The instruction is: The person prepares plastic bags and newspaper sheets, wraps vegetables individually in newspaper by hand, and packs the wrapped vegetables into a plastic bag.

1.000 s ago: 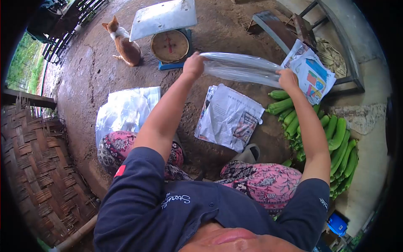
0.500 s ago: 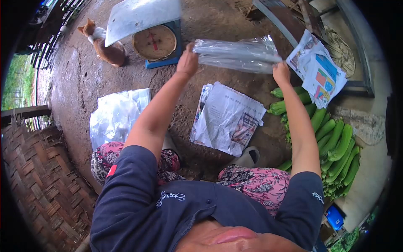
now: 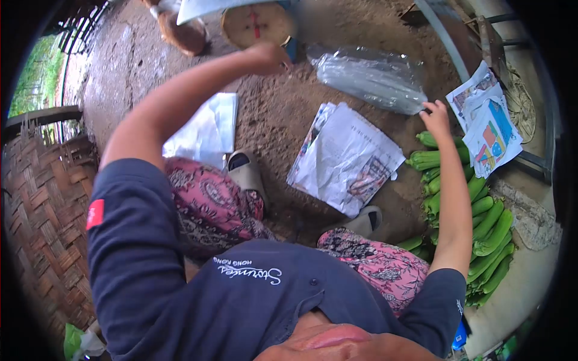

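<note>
A bundle of clear plastic bags (image 3: 370, 78) lies slantwise on the dirt floor ahead of me. My right hand (image 3: 438, 119) is at its right end, fingertips apart and at the plastic's edge. Away from the bundle, my left hand (image 3: 270, 58) hovers in front of the dial scale (image 3: 256, 27), fingers loosely bent and slightly blurred, with nothing visible in them. Between my feet and the bundle is a stack of newspaper sheets (image 3: 346, 159). Flat plastic sheets (image 3: 208, 132) lie to the left, partly hidden by my left arm.
Long green gourds (image 3: 490, 225) are piled at the right, partly behind my right forearm. Printed papers (image 3: 490, 120) lie above them. A cat (image 3: 180, 33) sits by the scale. A woven bamboo panel (image 3: 48, 222) stands at the left.
My left hand has let go of the plastic bundle and moved left and back. The bundle, held stretched between both hands before, now lies down. My right hand's fingers have loosened, and the view has shifted.
</note>
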A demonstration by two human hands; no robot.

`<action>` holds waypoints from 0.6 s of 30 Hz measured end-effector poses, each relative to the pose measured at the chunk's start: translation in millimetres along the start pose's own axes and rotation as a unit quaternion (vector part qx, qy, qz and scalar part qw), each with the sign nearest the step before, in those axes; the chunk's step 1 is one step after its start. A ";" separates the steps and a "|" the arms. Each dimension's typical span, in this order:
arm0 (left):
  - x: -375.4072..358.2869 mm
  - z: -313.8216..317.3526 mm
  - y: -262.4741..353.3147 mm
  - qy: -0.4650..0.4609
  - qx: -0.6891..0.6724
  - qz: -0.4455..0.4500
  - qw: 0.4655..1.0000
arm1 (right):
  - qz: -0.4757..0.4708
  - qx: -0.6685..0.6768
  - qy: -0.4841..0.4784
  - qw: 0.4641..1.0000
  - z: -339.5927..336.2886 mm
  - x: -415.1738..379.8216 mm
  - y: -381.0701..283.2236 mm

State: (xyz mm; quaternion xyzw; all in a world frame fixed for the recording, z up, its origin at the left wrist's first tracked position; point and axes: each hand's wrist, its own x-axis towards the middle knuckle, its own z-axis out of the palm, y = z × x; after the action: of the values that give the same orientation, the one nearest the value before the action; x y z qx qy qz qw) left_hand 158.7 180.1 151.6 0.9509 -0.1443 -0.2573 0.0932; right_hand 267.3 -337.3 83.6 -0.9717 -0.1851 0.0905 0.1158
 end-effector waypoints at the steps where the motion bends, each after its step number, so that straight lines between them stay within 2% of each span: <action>1: -14.1 0.9 -18.8 0.001 -0.009 -0.030 1.000 | -0.003 0.018 0.001 1.000 -7.6 -5.3 1.5; 2: -31.3 16.0 -44.0 0.111 -0.027 -0.033 0.993 | -0.008 0.035 0.003 0.999 -16.4 -10.7 1.6; 3: -47.1 14.8 -55.4 0.117 -0.026 -0.113 0.986 | -0.005 0.064 -0.015 0.998 -28.5 -18.9 -1.5; 4: -63.2 16.4 -70.5 0.187 -0.062 -0.133 0.971 | -0.014 0.039 -0.012 0.999 -35.9 -29.2 0.0; 6: -79.0 30.3 -106.9 0.372 -0.097 -0.155 0.910 | -0.020 0.037 -0.050 0.998 -54.3 -54.0 2.0; 8: -81.4 30.5 -135.4 0.408 -0.280 -0.247 0.833 | -0.022 0.016 -0.092 0.995 -79.2 -86.4 -2.7; 9: -77.6 24.0 -135.7 0.494 -0.202 -0.191 0.824 | -0.010 0.024 -0.114 0.993 -91.2 -100.9 -5.8; 11: -28.4 40.7 -172.4 0.380 -0.172 -0.335 0.845 | 0.043 0.048 -0.128 0.990 -118.3 -126.7 -22.1; 14: 4.4 31.1 -159.9 0.431 -0.229 -0.327 0.809 | 0.095 0.066 -0.112 0.987 -156.0 -159.4 -58.4; 17: 5.1 31.1 -132.3 0.477 -0.231 -0.288 0.798 | 0.107 0.054 -0.103 0.987 -175.0 -188.4 -82.5; 18: 3.9 32.7 -124.3 0.486 -0.228 -0.278 0.797 | 0.127 0.092 -0.102 0.982 -175.9 -196.6 -84.7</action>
State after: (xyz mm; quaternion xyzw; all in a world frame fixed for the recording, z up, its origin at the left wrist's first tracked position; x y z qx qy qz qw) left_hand 173.2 292.5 90.7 0.9016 0.2528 0.1982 0.2895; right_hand 97.2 -369.2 300.0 -0.9580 -0.0623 0.2199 0.1731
